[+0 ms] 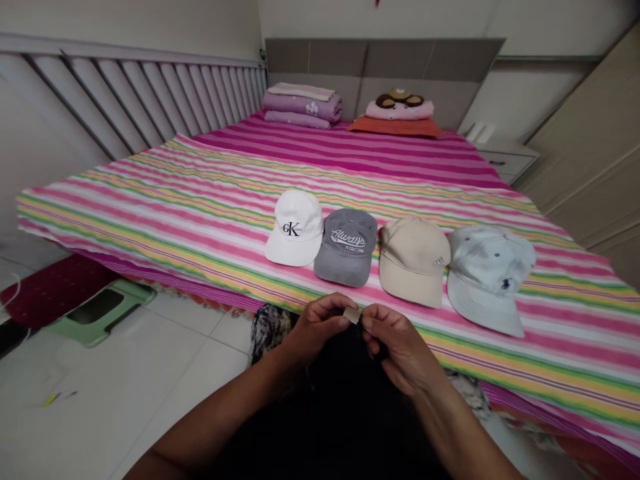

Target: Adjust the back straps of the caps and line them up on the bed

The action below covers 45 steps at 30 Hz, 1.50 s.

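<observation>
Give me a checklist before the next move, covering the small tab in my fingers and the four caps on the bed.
1. Pinch: the left hand and right hand both hold the small tan tab between their fingertips: ok.
2. Tab's attachment to the black fabric: cannot tell, fingers and shadow hide it.
3. What the black fabric is: cannot tell, too dark.
4. Caps: white cap, gray cap, beige cap and pale blue cap lie in one row: ok.
5. All four rest on the striped bedsheet, none over its edge: ok.
</observation>
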{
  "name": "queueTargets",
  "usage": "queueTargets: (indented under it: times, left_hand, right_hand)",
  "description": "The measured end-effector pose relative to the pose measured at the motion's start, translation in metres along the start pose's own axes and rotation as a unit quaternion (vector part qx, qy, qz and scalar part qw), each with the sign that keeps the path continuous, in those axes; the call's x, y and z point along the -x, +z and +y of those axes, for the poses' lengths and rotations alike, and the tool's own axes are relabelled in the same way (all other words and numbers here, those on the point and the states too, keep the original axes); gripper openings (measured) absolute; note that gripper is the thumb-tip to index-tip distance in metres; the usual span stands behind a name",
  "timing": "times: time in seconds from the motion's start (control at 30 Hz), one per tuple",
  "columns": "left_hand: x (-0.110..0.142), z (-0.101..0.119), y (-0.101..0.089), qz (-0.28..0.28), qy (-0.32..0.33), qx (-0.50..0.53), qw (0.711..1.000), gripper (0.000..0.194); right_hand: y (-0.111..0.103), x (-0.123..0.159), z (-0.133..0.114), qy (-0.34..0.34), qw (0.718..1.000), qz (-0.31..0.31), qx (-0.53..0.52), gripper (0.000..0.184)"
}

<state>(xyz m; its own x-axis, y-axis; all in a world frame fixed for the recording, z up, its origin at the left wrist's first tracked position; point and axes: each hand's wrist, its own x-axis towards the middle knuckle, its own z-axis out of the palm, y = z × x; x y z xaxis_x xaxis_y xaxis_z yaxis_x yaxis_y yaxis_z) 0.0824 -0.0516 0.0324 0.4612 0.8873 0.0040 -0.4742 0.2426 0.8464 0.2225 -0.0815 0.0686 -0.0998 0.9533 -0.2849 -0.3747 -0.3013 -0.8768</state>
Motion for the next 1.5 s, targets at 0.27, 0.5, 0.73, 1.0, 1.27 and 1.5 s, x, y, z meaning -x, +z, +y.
queueTargets:
  times: [0.27,0.5,0.73,1.0,1.27,1.5]
  left_hand:
    - [0.0009,0.0011,0.0021,0.002,0.011,-0.014,1.000,0.020]
    - [-0.0005,0.0015,-0.0003,-0.007,0.049,-0.055,0.997,0.018]
    - [-0.0004,-0.0015,-0.0037,-0.021,0.073,-0.091,0.993,0.019]
    - [-0.0025,0.0064,-0.0056,-0.050,0.132,-0.179,0.974,0.021]
    - [0.0009,-0.0009,-0.0015,-0.007,0.020,-0.031,0.999,0.017]
    - [-0.0016,0.0024,0.0012,-0.008,-0.010,-0.025,1.000,0.019]
  right_hand:
    - [-0.0032,-0.0004,0.0003,0.008,1.000,-0.021,-0.017,0.015]
    - [-0.0037,-0.0003,-0.0035,0.016,0.999,-0.036,-0.024,0.016]
    - [-0.0031,-0.0012,-0.0012,0.017,0.999,-0.032,-0.033,0.017]
    - [-0.0056,-0.0019,0.0006,0.019,0.999,-0.043,-0.026,0.017]
    - [-0.0039,0.0015,0.0010,0.002,0.995,-0.053,-0.081,0.019]
    - [-0.0040,0.0002,0.0051,-0.037,0.997,-0.013,-0.064,0.028]
